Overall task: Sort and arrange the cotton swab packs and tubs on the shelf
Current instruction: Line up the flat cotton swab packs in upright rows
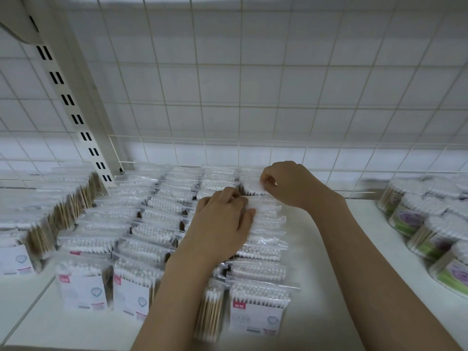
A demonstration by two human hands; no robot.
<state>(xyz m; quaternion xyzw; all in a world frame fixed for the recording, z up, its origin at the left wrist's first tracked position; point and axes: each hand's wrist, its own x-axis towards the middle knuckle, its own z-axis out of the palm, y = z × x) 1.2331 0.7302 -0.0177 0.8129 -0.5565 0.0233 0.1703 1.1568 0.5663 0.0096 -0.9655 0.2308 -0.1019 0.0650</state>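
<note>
Reaching over a white shelf [329,262], a person works along the rightmost row of cotton swab packs [263,239]. The left hand [222,221] lies across the tops of the packs midway along that row, fingers curled over a pack's clear plastic edge and gripping it. The right hand [286,183], farther back, pinches the top of the rearmost pack [253,188] between thumb and fingertips.

The packs are clear resealable bags of white-tipped swabs on pale wooden sticks, standing upright in four close rows running from the shelf's front edge to its back. The front packs carry white card labels with a small red tab and a pale blue emblem; the print is too blurred to read. One pack [210,312] at the front sits turned sideways between two rows, its sticks showing.

More packs [38,224] fill the neighbouring shelf bay at left, beyond a cream slotted upright [73,107]. At far right, well apart from the rows, stand round clear tubs [430,224] of swabs with purple flower and green leaf labels. A white wire grid panel [253,84] backs the shelf, with a low wire rail along its rear edge.
</note>
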